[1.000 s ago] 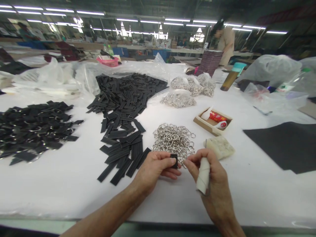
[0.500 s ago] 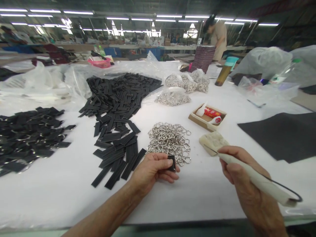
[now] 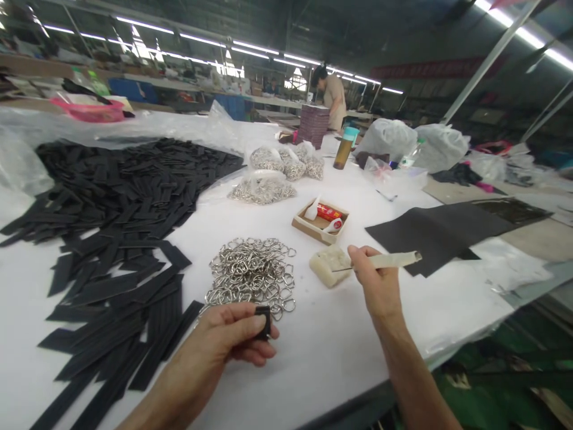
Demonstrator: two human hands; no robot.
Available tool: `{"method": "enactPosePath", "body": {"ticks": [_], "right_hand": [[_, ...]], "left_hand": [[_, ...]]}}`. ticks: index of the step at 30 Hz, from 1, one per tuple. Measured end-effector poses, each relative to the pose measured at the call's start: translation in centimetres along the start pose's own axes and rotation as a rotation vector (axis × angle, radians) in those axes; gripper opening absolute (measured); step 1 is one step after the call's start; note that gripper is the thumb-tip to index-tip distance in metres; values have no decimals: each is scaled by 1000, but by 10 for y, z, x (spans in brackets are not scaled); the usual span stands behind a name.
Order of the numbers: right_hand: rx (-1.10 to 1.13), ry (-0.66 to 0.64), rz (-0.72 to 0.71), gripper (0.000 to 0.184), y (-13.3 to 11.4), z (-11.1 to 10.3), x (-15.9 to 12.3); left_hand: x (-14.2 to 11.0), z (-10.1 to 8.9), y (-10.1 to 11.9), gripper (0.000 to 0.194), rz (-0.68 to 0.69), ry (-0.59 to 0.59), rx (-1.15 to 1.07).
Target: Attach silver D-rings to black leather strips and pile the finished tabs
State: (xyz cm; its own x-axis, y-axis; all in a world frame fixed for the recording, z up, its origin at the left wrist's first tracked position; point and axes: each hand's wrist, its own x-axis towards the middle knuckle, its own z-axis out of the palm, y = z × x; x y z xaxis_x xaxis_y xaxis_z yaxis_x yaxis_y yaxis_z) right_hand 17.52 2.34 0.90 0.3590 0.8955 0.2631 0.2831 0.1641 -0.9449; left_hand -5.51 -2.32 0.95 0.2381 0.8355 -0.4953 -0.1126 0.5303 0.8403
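My left hand (image 3: pixel 228 337) is closed, pinching a small folded black strap piece (image 3: pixel 264 321) just in front of a loose pile of silver metal rings (image 3: pixel 253 275). My right hand (image 3: pixel 376 280) grips a thin tool with a white wrapped handle (image 3: pixel 394 260). Its metal tip touches a pale waxy block (image 3: pixel 330 264) lying on the white table. Flat black straps (image 3: pixel 120 286) lie spread out to the left of the rings.
A small cardboard tray (image 3: pixel 320 221) with glue tubes sits behind the block. Bags of rings (image 3: pixel 268 173), a large black strap heap (image 3: pixel 129 179), a dark sheet (image 3: pixel 439 230) and a bottle (image 3: pixel 345 149) lie farther off. A person (image 3: pixel 331 95) works at the far end. The table edge runs at right.
My right hand has swung away from the left hand to the waxy block, tool tip now on it. The view has turned to the right; the left hand keeps its strap piece.
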Motion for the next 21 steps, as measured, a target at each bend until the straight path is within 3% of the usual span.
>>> {"method": "enactPosePath", "body": {"ticks": [6,12,21], "right_hand": [[-11,75,-33,39,5,5,10],[-63,41,-58,37,5,6,11],[-98,-18,-34,34,16,9,11]], "left_hand": [[9,10,8,16,-26,-27,-42],[23,17,2,14,-9,-54,-49],[21,15,-4,15,37,-51,-4]]}}
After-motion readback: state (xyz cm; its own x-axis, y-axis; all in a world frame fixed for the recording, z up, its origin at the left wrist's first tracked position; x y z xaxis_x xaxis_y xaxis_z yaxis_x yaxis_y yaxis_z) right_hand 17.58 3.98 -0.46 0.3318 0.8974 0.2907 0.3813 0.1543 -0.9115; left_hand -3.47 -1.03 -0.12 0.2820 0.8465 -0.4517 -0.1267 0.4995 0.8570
